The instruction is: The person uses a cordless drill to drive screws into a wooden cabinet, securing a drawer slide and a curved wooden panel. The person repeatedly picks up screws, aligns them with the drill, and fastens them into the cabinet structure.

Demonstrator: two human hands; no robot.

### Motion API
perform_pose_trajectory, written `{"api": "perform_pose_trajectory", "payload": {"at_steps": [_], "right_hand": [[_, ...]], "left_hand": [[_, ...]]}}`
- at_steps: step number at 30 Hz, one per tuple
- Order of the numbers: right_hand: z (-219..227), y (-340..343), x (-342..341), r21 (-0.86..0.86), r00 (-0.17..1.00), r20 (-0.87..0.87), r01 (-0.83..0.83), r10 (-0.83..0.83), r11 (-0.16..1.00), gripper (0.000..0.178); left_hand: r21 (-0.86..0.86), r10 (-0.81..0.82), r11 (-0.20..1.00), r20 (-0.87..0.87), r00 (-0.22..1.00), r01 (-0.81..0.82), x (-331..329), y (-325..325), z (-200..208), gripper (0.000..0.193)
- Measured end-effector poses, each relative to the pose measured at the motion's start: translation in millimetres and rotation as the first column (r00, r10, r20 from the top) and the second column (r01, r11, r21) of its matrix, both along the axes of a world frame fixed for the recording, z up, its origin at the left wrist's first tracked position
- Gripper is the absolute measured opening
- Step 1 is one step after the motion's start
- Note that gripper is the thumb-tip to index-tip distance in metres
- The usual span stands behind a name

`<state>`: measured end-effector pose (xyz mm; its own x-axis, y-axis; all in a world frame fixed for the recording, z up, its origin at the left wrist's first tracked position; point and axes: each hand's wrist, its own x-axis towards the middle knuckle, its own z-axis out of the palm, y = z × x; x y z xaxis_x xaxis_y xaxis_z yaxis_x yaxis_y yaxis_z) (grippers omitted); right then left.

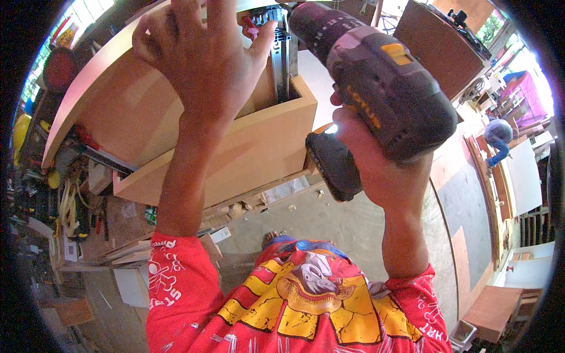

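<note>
My right hand [382, 159] is wrapped round the grip of a black cordless drill [388, 88] with a yellow switch on top. Its nose points toward the upper end of a metal drawer slide [281, 65]; whether the tip touches it cannot be seen. My left hand [203, 65] reaches over the wooden cabinet with thumb and fingers apart, the thumb close beside the slide's upper end. The other fingertips run out at the top of the picture. Below my left wrist, a pale wooden drawer [235, 159] sits partly out of the cabinet panel [126, 97].
A second slide [106, 159] shows at the drawer's left end. Wood offcuts [235, 210] lie below the drawer. Cords and tools [70, 206] crowd the left side. A brown cabinet [438, 44] stands at the far right, and another person [498, 138] bends beside panels further off.
</note>
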<state>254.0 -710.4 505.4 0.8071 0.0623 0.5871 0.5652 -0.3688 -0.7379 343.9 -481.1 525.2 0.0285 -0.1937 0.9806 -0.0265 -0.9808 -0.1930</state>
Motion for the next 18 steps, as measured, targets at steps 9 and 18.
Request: {"api": "perform_pose_trajectory", "payload": {"at_steps": [9, 18], "right_hand": [[12.4, 7.5, 0.2, 0.136, 0.99, -0.074, -0.109, 0.12, 0.985, 0.033], [22.9, 6.3, 10.4, 0.099, 0.987, -0.013, -0.155, 0.157, 0.983, 0.041]], "left_hand": [[-0.095, -0.136, 0.986, 0.021, 0.991, 0.137, 11.2, -15.8, -15.7, 0.02], [-0.043, -0.003, 0.999, 0.041, 0.999, 0.005, 18.7, -4.5, -17.9, 0.013]]}}
